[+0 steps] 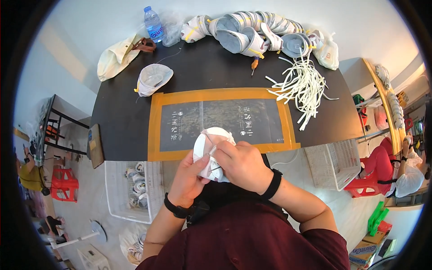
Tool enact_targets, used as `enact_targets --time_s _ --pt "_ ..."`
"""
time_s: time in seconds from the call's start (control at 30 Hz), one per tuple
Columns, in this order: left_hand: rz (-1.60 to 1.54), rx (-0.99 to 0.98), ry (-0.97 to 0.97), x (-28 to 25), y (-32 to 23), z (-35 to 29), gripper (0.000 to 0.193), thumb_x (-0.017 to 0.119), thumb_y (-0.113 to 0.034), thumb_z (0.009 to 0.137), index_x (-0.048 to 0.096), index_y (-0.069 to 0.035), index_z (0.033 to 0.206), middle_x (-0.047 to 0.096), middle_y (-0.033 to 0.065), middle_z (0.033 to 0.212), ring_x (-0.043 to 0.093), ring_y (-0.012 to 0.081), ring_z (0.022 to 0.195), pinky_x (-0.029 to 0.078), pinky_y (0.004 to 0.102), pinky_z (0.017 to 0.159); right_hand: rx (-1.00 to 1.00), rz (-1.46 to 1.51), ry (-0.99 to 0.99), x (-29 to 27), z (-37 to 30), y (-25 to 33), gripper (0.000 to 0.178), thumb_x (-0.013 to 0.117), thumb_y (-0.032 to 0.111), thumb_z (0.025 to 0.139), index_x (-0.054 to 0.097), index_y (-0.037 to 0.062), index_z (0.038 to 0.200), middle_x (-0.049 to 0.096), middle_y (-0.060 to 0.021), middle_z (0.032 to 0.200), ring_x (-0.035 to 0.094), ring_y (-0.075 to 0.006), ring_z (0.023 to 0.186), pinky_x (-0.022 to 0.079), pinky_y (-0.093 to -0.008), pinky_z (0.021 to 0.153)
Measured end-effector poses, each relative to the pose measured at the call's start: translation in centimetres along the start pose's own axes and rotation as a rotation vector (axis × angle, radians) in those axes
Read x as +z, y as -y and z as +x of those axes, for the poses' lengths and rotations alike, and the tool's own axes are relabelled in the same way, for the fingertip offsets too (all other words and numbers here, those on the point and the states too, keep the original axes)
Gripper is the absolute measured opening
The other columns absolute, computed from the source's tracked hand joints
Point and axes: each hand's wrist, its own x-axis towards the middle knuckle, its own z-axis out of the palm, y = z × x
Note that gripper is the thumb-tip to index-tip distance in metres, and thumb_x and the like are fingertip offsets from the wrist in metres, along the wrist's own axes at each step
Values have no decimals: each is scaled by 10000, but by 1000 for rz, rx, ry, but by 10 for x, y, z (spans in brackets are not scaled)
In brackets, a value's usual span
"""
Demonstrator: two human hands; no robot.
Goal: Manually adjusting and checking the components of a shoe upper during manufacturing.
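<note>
A small white and pink piece [212, 139], which looks like a soft shoe upper, is up close in front of my chest. My left hand [188, 176] wraps its left side, thumb on top. From the right, my right hand [243, 165] pinches the middle of the piece with bent fingers. A thin dark line, perhaps a needle or thread, shows beneath those fingers; I cannot make out its kind. Beyond both hands lies a dark mat [220, 118] edged with orange tape.
Similar grey-lined pieces [234, 40] crowd the table's far edge, and one [154, 79] sits apart at left. White strips [303, 81], an orange-handled tool [254, 64], a bottle [153, 24] and a cloth bag [116, 58] share the table. Plastic crates [155, 180] stand below. Another person [405, 171] sits far right.
</note>
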Motion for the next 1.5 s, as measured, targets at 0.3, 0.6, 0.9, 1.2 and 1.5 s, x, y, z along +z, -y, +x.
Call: enact_targets --time_s 0.3,0.6,0.9,1.2,1.5 --pt "-22 -16 -24 4 -4 7 251 628 -159 951 584 -78 1185 631 -1 914 557 50 683 367 191 473 10 -9 110 -2 3 -8 217 661 98 702 602 53 907 601 -102 1113 644 -237 736 519 -346 674" --pt "585 -11 44 4 -47 -5 127 629 -160 945 619 -73 1036 605 -28 847 525 16 686 363 187 520 263 484 -61 -61 22 -11 263 678 203 881 612 71 1099 635 -129 1096 648 -339 947 532 -369 777" --pt "508 -209 386 15 -118 -12 348 659 -239 922 549 -23 1171 619 30 909 622 121 833 504 265 744 341 1068 323 -31 39 -32 226 673 228 929 582 60 1049 635 -8 909 609 -103 836 495 -274 713" --pt "656 846 7 16 4 -6 541 735 -125 818 535 0 1304 464 118 1421 457 211 1292 388 336 1040 889 2003 -299 12 47 22 149 542 165 992 521 83 1115 673 -65 987 639 -118 855 506 -254 713" --pt "-122 464 130 -3 -34 9 475 540 -196 982 392 -90 1421 546 98 1320 550 227 1216 474 409 1014 479 745 -327 5 21 -13 228 696 125 886 602 55 1081 582 -76 972 532 -138 785 451 -263 679"
